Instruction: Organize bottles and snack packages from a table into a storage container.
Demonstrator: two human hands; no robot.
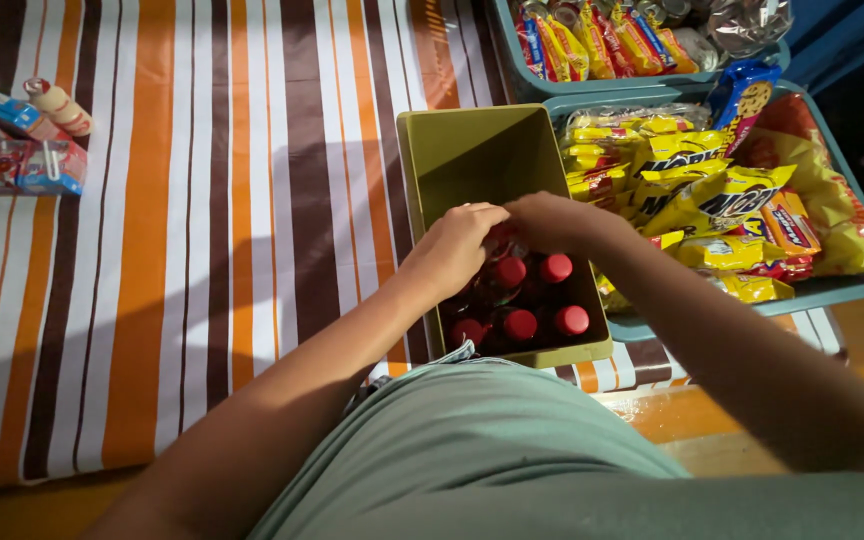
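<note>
Bottles: we see dark bottles with red caps (520,324) standing upright in the near end of an olive-green bin (472,150); five caps show clearly, and one more sits under our hands.
Bin: it rests on the striped cloth (202,250), right against our shirt (472,450), and its far half shows only bare floor and wall.
Left hand: our left hand (457,245) reaches down into the bin with the fingers curled over the top of a bottle; we cannot tell whether it truly grips it.
Right hand: our right hand (552,218) meets the left over the same spot, fingers bent down; its hold is hidden from us too.
Snack tray: just right of the bin, touching it, a teal tray (832,290) holds yellow snack packets (712,200) and an orange bag (832,190).
Far tray: beyond it, a second teal tray (512,70) carries red and yellow packets.
Far left: small drink cartons (22,150) and a little bottle (57,105) lie on the cloth, well apart from our hands.
</note>
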